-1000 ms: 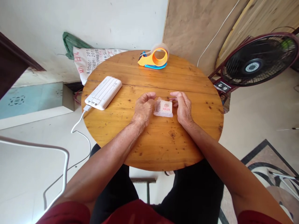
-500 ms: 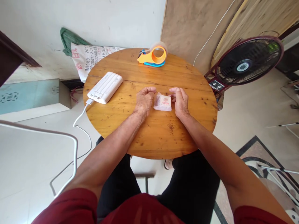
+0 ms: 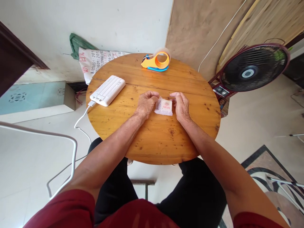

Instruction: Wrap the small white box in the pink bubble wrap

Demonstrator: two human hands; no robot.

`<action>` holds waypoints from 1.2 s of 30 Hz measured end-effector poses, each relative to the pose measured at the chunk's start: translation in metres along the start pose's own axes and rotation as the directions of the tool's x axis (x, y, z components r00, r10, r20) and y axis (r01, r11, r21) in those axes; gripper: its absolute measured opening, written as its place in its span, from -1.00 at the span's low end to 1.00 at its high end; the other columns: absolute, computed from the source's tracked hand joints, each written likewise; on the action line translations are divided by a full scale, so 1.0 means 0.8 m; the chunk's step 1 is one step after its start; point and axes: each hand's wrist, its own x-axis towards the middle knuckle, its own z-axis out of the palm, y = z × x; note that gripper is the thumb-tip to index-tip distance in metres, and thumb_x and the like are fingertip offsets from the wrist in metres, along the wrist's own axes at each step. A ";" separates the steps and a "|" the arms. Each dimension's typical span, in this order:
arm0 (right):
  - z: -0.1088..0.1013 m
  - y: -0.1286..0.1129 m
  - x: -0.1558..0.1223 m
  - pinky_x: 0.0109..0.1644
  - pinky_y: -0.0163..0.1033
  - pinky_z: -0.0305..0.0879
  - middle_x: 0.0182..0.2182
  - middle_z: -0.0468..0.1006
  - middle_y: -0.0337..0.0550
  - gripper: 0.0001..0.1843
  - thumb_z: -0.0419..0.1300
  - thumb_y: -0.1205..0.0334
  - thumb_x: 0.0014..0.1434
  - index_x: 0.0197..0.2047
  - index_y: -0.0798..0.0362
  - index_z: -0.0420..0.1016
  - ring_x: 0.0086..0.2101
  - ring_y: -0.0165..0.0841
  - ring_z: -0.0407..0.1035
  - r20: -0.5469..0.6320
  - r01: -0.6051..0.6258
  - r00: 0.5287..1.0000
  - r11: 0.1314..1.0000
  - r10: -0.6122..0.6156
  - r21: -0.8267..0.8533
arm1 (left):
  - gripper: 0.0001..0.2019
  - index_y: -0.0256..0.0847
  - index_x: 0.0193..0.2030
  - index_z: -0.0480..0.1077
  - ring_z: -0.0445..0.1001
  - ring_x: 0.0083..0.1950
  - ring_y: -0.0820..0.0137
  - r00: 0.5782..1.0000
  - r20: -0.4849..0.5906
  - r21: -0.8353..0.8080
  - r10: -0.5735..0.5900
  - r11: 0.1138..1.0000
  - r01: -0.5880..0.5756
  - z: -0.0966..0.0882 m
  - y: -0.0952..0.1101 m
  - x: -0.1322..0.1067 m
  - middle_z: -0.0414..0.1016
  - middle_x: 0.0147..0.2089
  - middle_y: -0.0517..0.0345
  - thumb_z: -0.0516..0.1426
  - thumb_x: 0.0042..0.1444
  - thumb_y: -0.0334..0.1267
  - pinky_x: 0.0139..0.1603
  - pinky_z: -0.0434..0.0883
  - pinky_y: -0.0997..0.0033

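Observation:
A small square white block with red print, in a clear plastic wrapper (image 3: 163,107), lies on the round wooden table (image 3: 152,145) between my hands. At the wrapper's upper left edge my left hand (image 3: 147,103) is closed, thumb and fingers pinching the plastic. My right hand (image 3: 180,105) is at the right edge, its fingers curled in against the wrapper; their tips are partly hidden. The printed face points up.
Near the far rim stands an orange and blue tape dispenser (image 3: 156,60). A white power bank (image 3: 108,90) with a plugged-in cable (image 3: 82,117) lies at the left. Beyond the table are a printed sack (image 3: 91,61) and, at right, a fan (image 3: 251,71).
Both hands and the wrapped block appear slightly lower and further left on the table. My hands are a little closer together; the camera view has also shifted.

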 end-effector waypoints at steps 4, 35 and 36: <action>-0.003 -0.004 0.013 -0.36 -0.31 0.31 -0.32 0.61 -0.19 -0.57 0.04 -0.13 0.26 -0.32 0.03 0.51 -0.44 -0.42 0.43 0.099 -0.061 0.993 0.998 0.058 0.028 | -0.89 -0.23 -0.42 0.46 0.36 -0.41 0.47 1.000 0.022 0.010 0.003 1.000 -0.004 -0.003 0.002 -0.001 0.49 -0.43 0.19 0.17 -0.18 -0.39 -0.30 0.36 0.44; -0.051 -0.064 0.028 0.09 -0.02 0.35 -0.03 0.55 -0.14 -0.84 0.34 0.21 0.04 -0.28 -0.04 0.48 -0.06 -0.22 0.47 0.661 0.310 0.714 0.951 -0.229 -0.006 | -0.65 -0.28 -0.17 0.47 0.52 -0.24 0.37 0.994 0.091 0.096 -0.064 0.994 0.055 -0.004 0.007 -0.011 0.57 -0.20 0.05 0.28 -0.17 -0.27 -0.20 0.43 0.39; -0.050 -0.064 0.027 0.11 -0.02 0.34 -0.03 0.55 -0.14 -0.85 0.34 0.21 0.04 -0.28 -0.04 0.49 -0.04 -0.21 0.47 0.646 0.322 0.725 0.947 -0.239 -0.012 | -0.65 -0.28 -0.16 0.47 0.51 -0.25 0.38 0.994 0.091 0.099 -0.064 0.994 0.054 -0.005 0.007 -0.011 0.57 -0.20 0.06 0.28 -0.17 -0.27 -0.22 0.43 0.40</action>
